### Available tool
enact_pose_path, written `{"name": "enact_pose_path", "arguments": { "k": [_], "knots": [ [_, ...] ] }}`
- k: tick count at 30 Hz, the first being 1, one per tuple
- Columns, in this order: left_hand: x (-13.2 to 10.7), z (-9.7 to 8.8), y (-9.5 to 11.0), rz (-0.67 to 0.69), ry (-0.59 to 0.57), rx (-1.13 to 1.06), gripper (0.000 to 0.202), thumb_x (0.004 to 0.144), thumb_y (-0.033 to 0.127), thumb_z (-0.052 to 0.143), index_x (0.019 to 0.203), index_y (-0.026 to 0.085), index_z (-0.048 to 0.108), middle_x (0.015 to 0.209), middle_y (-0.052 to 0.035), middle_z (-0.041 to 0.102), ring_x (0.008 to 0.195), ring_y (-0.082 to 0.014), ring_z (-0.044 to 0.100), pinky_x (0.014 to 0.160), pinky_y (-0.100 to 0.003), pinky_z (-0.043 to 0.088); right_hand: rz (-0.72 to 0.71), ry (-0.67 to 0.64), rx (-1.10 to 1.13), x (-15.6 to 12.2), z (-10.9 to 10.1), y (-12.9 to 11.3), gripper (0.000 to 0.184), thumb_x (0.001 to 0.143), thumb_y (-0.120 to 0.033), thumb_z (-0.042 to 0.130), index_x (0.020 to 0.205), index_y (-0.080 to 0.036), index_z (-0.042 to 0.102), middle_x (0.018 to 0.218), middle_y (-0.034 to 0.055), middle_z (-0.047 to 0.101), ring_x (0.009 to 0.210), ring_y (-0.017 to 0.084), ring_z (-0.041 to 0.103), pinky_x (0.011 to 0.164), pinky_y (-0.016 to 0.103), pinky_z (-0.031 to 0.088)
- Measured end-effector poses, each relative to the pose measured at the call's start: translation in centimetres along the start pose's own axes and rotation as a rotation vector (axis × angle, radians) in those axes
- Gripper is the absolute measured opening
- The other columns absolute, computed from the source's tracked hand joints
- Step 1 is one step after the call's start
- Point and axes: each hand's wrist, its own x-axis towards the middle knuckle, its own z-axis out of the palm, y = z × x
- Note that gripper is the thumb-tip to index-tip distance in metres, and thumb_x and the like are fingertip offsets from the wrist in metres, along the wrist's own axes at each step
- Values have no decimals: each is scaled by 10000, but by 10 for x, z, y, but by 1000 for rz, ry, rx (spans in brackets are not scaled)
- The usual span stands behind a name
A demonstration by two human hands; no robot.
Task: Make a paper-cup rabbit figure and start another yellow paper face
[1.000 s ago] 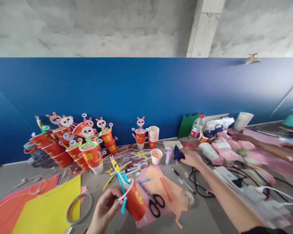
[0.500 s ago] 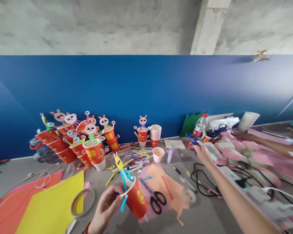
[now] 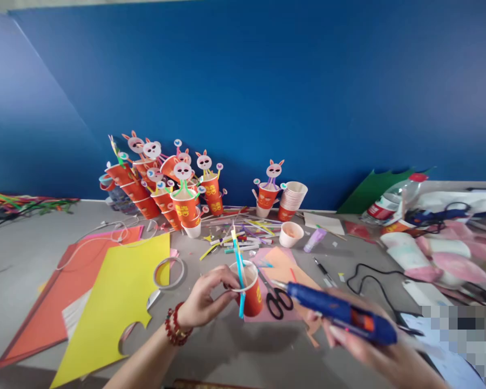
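Note:
My left hand point(image 3: 210, 296) pinches the near left rim of a red paper cup point(image 3: 251, 303) with gold print, where a bent blue strip point(image 3: 238, 259) hangs over the edge. The strip's upper part rises above the cup and is seen nearly edge-on. Wrapped in my right hand point(image 3: 368, 346) is a blue hot glue gun point(image 3: 328, 307). Its nozzle points left toward the cup, apart from it. Black-handled scissors point(image 3: 279, 305) lie just right of the cup on orange paper point(image 3: 303, 273).
Red cups with rabbit-faced figures point(image 3: 184, 208) stand at the back left. A cup stack point(image 3: 294, 200) and a white cup point(image 3: 290, 235) are behind my hands. Yellow paper point(image 3: 117, 292) and a tape roll point(image 3: 169, 272) lie left. A bottle point(image 3: 392, 202) and black cable point(image 3: 360, 275) are right.
My right hand has brought the glue gun from the back right to near the cup. The cup is more upright, its figure turned edge-on. The view has tilted down.

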Motion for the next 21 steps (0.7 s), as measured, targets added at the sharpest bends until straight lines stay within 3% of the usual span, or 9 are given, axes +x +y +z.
{"name": "enact_pose_path", "arguments": {
  "k": [3, 7, 13, 19, 21],
  "knots": [
    [-1, 2, 3, -7, 5, 22, 83, 957, 183, 567, 976, 180, 648, 862, -89, 693, 802, -197, 630, 744, -319, 491, -163, -200, -140, 1, 21, -11, 194, 722, -255, 754, 902, -330, 749, 708, 38, 728, 561, 243, 649, 531, 350, 529],
    [0, 1, 7, -2, 13, 52, 98, 953, 199, 583, 982, 187, 675, 878, -94, 723, 803, -201, 647, 750, -324, 502, -242, -317, -258, 14, 30, -25, 156, 696, -171, 722, 719, -322, 686, 601, -8, 673, 497, 214, 611, 463, 298, 442],
    [1, 2, 10, 26, -22, 66, 132, 939, 139, 586, 1028, 182, 674, 897, -112, 740, 838, -208, 667, 779, -337, 534, -277, -368, -439, 13, 37, -25, 100, 771, -220, 703, 779, -311, 663, 670, 1, 691, 555, 218, 635, 510, 297, 427],
    [3, 4, 8, 175, 30, 88, 240, 878, 21, 614, 1047, 179, 678, 878, -95, 759, 834, -193, 675, 779, -324, 532, -247, -475, -577, 11, 36, -22, 52, 837, -255, 572, 785, -248, 575, 702, 3, 660, 633, 186, 641, 569, 261, 441],
    [3, 5, 7, 200, 25, 92, 284, 867, -8, 612, 1065, 186, 672, 871, -84, 769, 846, -191, 687, 799, -330, 525, -263, -453, -597, 12, 35, -22, 60, 822, -304, 580, 796, -251, 579, 716, 0, 673, 647, 185, 653, 556, 250, 443]
  ]
}}
